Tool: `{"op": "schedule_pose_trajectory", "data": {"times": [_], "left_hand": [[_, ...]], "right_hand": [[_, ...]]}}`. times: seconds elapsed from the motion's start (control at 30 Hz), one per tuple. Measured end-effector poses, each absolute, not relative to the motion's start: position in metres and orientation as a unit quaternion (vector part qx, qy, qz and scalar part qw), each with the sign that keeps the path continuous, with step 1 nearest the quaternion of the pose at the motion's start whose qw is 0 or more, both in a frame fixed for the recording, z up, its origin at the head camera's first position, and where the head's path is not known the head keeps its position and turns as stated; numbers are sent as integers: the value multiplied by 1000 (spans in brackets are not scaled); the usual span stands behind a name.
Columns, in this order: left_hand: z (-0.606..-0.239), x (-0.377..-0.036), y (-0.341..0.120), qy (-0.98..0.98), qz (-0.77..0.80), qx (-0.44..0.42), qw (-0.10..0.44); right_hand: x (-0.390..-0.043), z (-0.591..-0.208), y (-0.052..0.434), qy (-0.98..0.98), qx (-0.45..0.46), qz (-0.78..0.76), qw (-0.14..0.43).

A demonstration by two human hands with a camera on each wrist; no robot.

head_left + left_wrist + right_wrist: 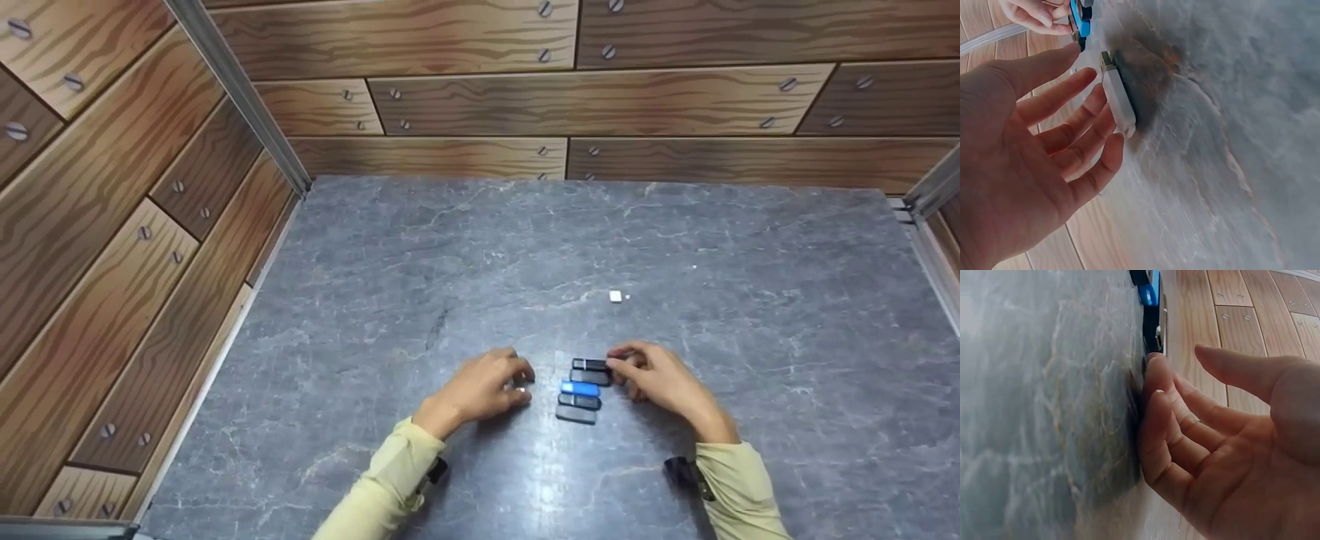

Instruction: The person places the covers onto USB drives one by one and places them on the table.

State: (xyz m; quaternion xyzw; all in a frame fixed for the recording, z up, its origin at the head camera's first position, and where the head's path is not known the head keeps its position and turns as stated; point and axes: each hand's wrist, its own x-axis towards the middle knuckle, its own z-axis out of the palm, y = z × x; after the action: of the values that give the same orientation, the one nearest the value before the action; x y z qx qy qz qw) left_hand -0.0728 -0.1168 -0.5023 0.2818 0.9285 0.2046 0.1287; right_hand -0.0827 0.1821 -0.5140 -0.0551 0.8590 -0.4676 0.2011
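Note:
My left hand [484, 386] hovers low over the table, left of a column of USB sticks. In the left wrist view, its fingertips are at the edge of a white USB stick [1119, 101] with a bare metal plug; thumb and fingers are apart. The head view mostly hides that stick behind the hand. My right hand [660, 381] has its fingertips at the right end of the uppermost black USB stick [588, 364]. Below that lie a dark stick [590, 378], a blue stick [580, 388], a black stick [579, 402] and a grey stick [576, 415], side by side.
A small white square piece [615, 297] lies farther back on the grey marbled table [360, 300], with a tiny white speck beside it. Wood-patterned walls [465, 105] border the back and left, with metal rails at the corners.

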Motion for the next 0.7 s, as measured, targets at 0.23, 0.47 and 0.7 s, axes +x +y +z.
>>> {"op": "schedule_pose_trajectory", "data": {"times": [0.23,0.47,0.7], "left_hand": [[-506,-61,-123,936,180,274,127],[-505,-52,-123,929,191,291,128],[-504,-33,-119,909,172,342,167]], "right_hand": [[-93,-519,180,869,-28,-461,178],[-121,-518,180,899,-23,-415,134],[-151,-522,181,943,-42,-329,16]]}}
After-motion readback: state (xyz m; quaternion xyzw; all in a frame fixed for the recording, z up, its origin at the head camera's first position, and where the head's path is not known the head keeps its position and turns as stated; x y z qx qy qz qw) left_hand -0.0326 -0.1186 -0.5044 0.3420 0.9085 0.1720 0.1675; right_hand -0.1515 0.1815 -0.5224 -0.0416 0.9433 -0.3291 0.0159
